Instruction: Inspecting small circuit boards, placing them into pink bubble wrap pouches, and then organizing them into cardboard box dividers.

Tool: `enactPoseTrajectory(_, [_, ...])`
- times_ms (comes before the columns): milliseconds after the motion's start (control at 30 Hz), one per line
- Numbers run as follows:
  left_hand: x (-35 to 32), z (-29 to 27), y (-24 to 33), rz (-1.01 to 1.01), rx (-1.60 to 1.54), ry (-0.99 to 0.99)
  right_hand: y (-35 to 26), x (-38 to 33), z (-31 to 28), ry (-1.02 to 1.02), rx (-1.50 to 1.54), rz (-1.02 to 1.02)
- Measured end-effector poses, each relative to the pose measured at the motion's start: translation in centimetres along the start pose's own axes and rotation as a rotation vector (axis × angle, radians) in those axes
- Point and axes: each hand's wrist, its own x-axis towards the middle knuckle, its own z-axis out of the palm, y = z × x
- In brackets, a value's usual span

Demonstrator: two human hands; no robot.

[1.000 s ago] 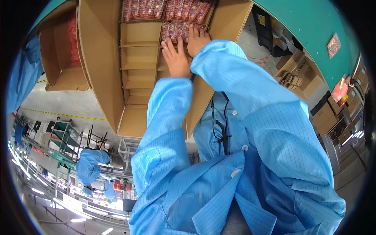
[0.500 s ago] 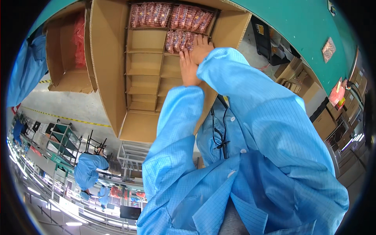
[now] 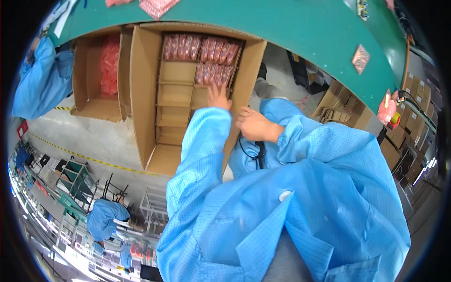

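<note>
A large cardboard box (image 3: pixel 143 84) stands with its top folded out, divided by cardboard partitions into two columns of compartments. Pink bubble-wrap packets (image 3: pixel 213 74) stand in rows in the two far compartments and in the second one on the right. My left hand (image 3: pixel 219 98) is over the right column, fingers stretched and apart, the tips at the near side of that second row. Outside the packets, by the right wall of the box, my right hand (image 3: pixel 257 126) is closed with fingers curled; whatever they may hold is hidden.
A green table (image 3: pixel 310 42) runs along the far side, with a pink packet (image 3: pixel 361 59) on it. Left of the box is a smaller carton (image 3: pixel 82 80) with red plastic bags (image 3: pixel 109 66). A person in blue (image 3: pixel 40 84) is at the far left. Flattened cardboard (image 3: pixel 338 103) leans at right.
Both hands were together on the second right row of packets. My right hand has drawn back to the box's right wall, its fingers curling; my left has slipped slightly nearer. The view has shifted.
</note>
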Motion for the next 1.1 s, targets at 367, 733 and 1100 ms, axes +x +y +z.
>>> enactPoseTrajectory(367, [-3.5,2.0,2.6,-0.744,-1.748,0.137,20.2,-13.9,0.1,0.748,1.001,0.703])
enactPoseTrajectory(733, [12.9,-22.5,21.7,0.209,-0.976,0.495,40.1,-27.8,-4.8,1.051,0.684,2.013])
enactPoseTrajectory(1100, [28.7,-30.8,34.6,0.128,-0.499,0.418,45.1,-20.3,-14.7,1.042,0.740,1.242])
